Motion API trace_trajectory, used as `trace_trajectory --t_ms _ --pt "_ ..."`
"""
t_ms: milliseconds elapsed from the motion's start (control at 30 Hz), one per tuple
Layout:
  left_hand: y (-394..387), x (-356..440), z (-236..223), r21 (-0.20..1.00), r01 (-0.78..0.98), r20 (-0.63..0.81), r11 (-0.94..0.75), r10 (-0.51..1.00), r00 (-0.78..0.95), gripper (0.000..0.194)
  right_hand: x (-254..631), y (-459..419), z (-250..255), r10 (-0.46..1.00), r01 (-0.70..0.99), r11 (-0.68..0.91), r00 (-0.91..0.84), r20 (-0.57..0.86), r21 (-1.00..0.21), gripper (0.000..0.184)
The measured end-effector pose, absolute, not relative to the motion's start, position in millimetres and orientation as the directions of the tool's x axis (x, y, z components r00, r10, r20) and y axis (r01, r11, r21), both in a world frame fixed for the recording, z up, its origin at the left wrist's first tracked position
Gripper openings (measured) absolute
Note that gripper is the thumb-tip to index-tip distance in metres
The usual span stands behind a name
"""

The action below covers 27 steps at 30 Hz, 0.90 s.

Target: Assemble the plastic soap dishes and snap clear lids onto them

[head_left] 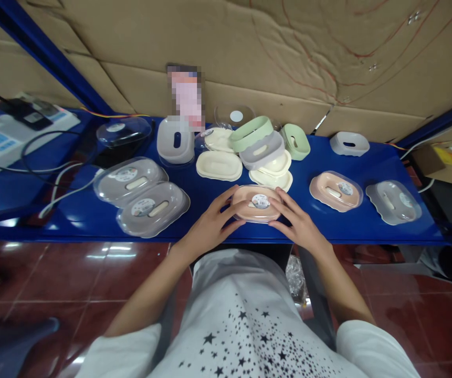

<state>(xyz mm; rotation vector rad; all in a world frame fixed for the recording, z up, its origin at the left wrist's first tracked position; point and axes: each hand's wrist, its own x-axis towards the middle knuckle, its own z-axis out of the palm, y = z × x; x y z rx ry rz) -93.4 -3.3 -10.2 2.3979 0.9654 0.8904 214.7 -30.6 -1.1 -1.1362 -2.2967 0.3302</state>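
Starry shirt [249, 325]; left hand [210, 224] and right hand [301, 224] hold pink dish [256, 214], label [261, 201] illegible

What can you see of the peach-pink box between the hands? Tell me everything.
The peach-pink box is low and oblong with rounded ends, apparently plastic, under a clear, shiny cover. A round, printed white label sits on top, too small to read. It lies flat on the blue table, near the front edge. The left hand spreads its fingers over its left end; the right hand's fingertips meet the right end. They partly hide its top.
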Motion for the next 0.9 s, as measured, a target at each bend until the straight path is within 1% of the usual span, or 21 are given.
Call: trace_trajectory --t_ms 67,133,333,433,567,667,733,800,833,900 --pt "-2.6 -93.7 -9.3 0.578 0.463 0.401 -0.672 0.728 0.556 0.057 214.3 -31.0 -0.8 0.795 0.653 0.606 -0.479 0.371 -0.454 0.082" --pt "-2.0 -94.2 -8.2 0.591 0.467 0.382 -0.657 0.738 0.556 0.055 213.1 -32.3 -1.3 0.793 0.664 0.607 -0.474 0.382 -0.436 0.084" --pt "-2.2 -95.8 -5.5 0.636 0.472 0.316 -0.611 0.763 0.563 0.053 210.3 -37.1 -4.8 0.786 0.728 0.609 -0.501 0.363 -0.313 0.092" --pt "-2.7 -96.0 -5.8 0.651 0.468 0.301 -0.597 0.770 0.563 0.053 210.3 -35.9 -5.6 0.784 0.729 0.612 -0.510 0.354 -0.307 0.091" --pt "-4.1 -96.4 -6.8 0.645 0.462 0.318 -0.608 0.764 0.561 0.053 209.1 -35.8 -4.0 0.770 0.716 0.629 -0.517 0.375 -0.304 0.088" --pt "-5.9 -97.9 -6.5 0.654 0.454 0.288 -0.605 0.754 0.590 0.056 214.6 -47.4 -1.0 0.773 0.719 0.623 -0.506 0.383 -0.308 0.084" --pt "-6.5 -99.0 -6.1 0.674 0.449 0.260 -0.587 0.757 0.599 0.063 225.8 -62.6 0.3 0.794 0.749 0.589 -0.467 0.390 -0.303 0.082" --pt "-6.3 -99.2 -5.9 0.689 0.449 0.254 -0.569 0.770 0.586 0.070 242.8 -80.8 -0.4 0.825 0.812 0.516 -0.385 0.413 -0.273 0.081" --pt "-6.0 -98.9 -6.0 0.691 0.451 0.257 -0.565 0.775 0.577 0.070 252.8 -89.7 -1.6 0.839 0.850 0.464 -0.331 0.431 -0.250 0.079" --pt "-5.4 -97.5 -6.5 0.682 0.459 0.263 -0.570 0.776 0.573 0.065 273.5 -104.1 -5.4 0.854 0.916 0.349 -0.223 0.469 -0.199 0.075"
